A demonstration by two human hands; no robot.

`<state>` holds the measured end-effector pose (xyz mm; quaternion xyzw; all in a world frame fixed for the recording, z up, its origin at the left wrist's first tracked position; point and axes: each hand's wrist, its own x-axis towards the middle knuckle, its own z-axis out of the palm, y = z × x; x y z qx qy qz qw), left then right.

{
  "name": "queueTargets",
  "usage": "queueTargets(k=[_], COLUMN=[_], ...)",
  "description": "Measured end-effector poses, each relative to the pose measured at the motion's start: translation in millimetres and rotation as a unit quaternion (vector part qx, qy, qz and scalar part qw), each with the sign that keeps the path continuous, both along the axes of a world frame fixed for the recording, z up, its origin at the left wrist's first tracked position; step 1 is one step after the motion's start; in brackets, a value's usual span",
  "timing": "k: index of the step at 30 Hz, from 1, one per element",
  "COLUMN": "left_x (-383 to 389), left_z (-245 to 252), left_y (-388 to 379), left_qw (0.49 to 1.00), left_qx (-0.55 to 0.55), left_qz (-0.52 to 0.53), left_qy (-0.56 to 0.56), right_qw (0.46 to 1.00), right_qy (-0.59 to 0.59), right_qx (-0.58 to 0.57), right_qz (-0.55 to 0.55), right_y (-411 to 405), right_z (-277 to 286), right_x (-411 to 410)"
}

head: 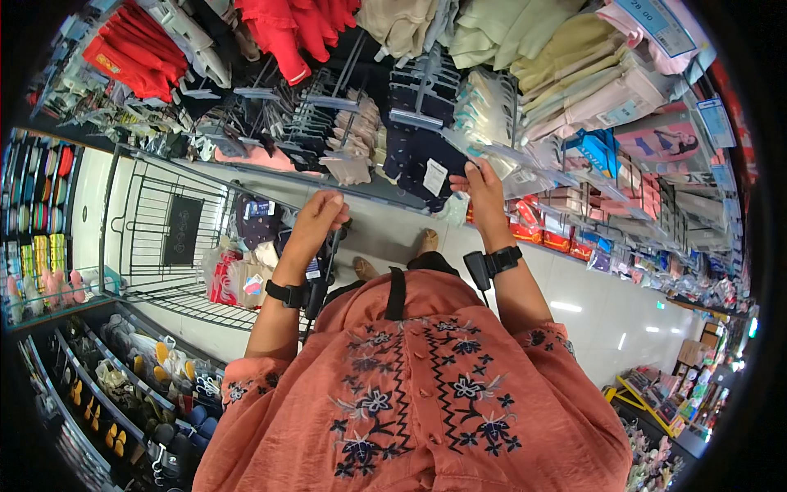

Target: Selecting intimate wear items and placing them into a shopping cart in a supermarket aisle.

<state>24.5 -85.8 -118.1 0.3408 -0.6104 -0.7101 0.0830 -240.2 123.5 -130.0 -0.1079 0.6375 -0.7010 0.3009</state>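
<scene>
My right hand (480,183) pinches the upper edge of a dark navy patterned garment (413,161) that hangs on a rack and bears a white tag (435,178). My left hand (321,216) is raised above the shopping cart's near end, its fingers curled, with nothing plainly seen in it. To its left the wire shopping cart (154,275) holds a dark patterned item (253,222) with a label, a red package (222,277) and a beige item (250,284) with a tag.
Clothes on hangers, red garments (289,31) among them, fill the rack ahead. Packaged goods (652,197) line the right side. A shelf of slippers (163,433) stands at lower left, and a yellow-edged display stand (642,400) at far right. My feet are on the tiled floor (381,230).
</scene>
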Motion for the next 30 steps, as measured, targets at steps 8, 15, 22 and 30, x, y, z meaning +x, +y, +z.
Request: queueTargets(k=[8,15,22,30], left_x=[23,45,59,58], left_z=[-4,0,-12,-9], left_y=[5,10,14,18], left_qw=[1.000,0.998,0.996,0.996], left_qx=[0.012,0.023,0.033,0.034], left_qz=[0.011,0.059,0.068,0.069], left_qy=[-0.017,-0.025,-0.040,-0.052], right_qw=[0.999,0.998,0.997,0.999], right_qy=[0.015,0.006,-0.019,0.017], right_qx=[-0.046,-0.037,-0.061,-0.017], right_qz=[0.018,0.048,0.046,0.026], right_y=[-57,-66,-77,-81], right_z=[-1,14,10,-17], right_x=[-16,-20,-23,-35])
